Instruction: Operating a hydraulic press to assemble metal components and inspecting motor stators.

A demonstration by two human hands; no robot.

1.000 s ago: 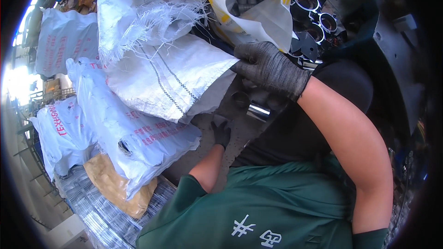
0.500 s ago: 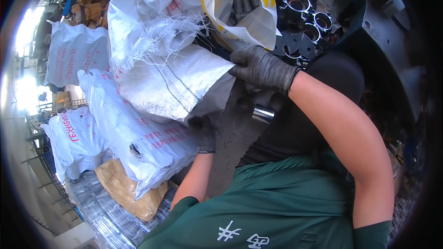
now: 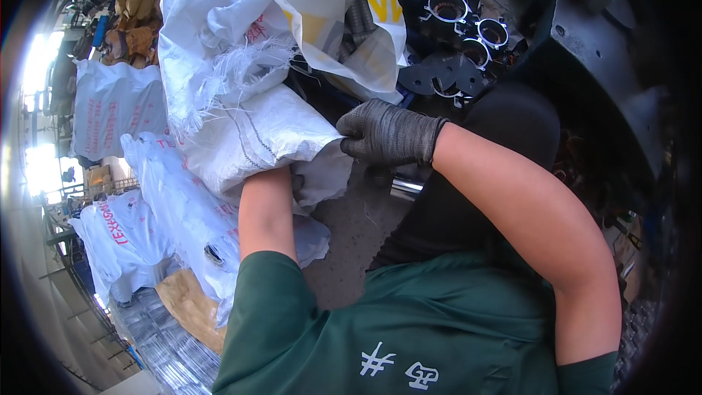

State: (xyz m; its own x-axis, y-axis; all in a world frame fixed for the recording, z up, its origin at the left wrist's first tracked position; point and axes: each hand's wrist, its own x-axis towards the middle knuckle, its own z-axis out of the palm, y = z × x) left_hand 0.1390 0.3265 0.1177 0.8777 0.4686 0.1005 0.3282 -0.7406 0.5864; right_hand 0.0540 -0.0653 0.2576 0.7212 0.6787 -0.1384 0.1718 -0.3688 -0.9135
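A white woven sack (image 3: 245, 132) with dark stitched lines hangs across my work area. My right hand (image 3: 387, 132), in a dark grey knitted glove, is closed on the sack's edge. My left forearm (image 3: 265, 216) runs up under that sack, which hides the hand and fingers. Frayed white sacking (image 3: 219, 66) lies above it, beside a white bag with yellow print (image 3: 384, 0) holding grey ribbed pieces. A shiny metal cylinder (image 3: 406, 189) rests below my right hand.
Wrapped white packs (image 3: 190, 205) lie at left, over brown paper (image 3: 186, 307) and a plastic-wrapped stack (image 3: 150, 329). Dark parts with silver rings (image 3: 450, 7) sit at upper right beside a dark curved metal housing (image 3: 599, 66). Bright windows stand at far left.
My left hand has moved from low over the floor up into the sack, out of sight. My right hand, still gripping the edge, has shifted down and left in the picture.
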